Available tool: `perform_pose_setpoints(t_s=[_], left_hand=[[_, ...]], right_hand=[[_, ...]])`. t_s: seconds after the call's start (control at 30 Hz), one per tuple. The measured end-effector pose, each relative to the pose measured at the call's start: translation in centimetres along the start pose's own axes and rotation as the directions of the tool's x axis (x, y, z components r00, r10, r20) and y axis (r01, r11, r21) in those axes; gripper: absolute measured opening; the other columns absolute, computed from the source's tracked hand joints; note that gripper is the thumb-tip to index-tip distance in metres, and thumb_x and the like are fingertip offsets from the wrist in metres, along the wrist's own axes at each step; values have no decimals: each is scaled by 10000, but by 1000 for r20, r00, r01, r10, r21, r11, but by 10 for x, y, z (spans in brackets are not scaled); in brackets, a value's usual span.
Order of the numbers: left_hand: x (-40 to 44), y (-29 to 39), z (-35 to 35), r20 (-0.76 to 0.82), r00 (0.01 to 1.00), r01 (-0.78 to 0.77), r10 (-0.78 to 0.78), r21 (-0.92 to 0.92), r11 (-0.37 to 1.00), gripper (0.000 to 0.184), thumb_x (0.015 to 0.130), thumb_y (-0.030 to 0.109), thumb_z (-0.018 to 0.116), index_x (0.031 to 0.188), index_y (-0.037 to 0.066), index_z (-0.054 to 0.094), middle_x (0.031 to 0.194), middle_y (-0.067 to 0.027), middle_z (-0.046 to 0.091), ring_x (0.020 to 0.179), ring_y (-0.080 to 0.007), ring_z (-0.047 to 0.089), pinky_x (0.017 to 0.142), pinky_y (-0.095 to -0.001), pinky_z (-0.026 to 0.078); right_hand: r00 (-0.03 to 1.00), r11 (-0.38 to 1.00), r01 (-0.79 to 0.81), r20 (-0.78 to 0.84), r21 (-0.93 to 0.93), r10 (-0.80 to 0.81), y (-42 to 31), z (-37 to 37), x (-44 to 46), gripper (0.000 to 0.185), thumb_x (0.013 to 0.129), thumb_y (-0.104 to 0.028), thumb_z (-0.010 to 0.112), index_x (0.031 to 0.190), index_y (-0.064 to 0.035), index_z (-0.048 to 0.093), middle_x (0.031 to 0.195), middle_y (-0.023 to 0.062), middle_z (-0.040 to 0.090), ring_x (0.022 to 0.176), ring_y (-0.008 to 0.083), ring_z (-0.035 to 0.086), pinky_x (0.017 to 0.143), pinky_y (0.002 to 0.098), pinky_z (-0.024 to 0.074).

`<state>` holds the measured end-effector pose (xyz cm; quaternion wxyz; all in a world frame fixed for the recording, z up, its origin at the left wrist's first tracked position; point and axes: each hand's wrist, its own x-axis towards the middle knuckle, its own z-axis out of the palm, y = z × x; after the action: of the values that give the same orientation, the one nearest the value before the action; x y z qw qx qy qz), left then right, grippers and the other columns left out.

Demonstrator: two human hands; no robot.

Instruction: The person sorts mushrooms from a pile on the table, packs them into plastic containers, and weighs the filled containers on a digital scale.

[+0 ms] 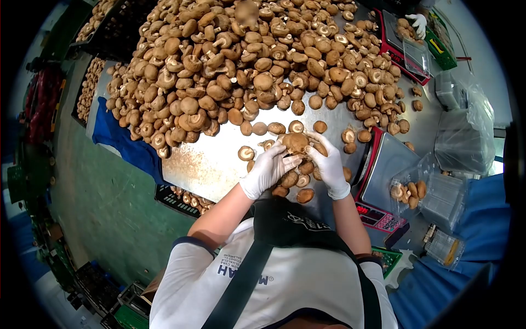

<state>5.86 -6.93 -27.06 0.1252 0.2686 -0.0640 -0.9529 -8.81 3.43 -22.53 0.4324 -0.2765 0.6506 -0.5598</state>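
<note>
Over the metal table, my left hand (269,169) and my right hand (327,165), both in white gloves, face each other around a large brown shiitake mushroom (295,142). Fingers of my left hand curl against its near left side. My right hand's fingers bend around its right side, and another mushroom (319,148) shows between them. Exactly how many mushrooms they grip is partly hidden. Several loose mushrooms (304,195) lie below and between my wrists. One with its pale gills up (246,153) rests left of my left hand.
A big mushroom heap (208,71) covers the far part of the metal table (203,175). To the right stands a red scale (383,181), with a clear tray of mushrooms (408,193) at its edge. Stacked clear trays (446,200) sit beyond. Another person's gloved hand (419,24) is at the far right.
</note>
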Motion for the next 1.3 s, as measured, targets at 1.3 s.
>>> perform_pose_setpoints(t_s=[1.3], left_hand=[[-20, -12, 8, -20, 999, -37, 48, 363, 931, 499, 1038, 289, 429, 1489, 122, 298, 1376, -126, 496, 1180, -256, 583, 958, -392, 517]], right_hand=[[995, 999, -44, -92, 5, 44, -10, 2, -39, 313, 918, -60, 626, 1217, 30, 600, 1170, 103, 644, 1094, 146, 588, 951, 279, 468]])
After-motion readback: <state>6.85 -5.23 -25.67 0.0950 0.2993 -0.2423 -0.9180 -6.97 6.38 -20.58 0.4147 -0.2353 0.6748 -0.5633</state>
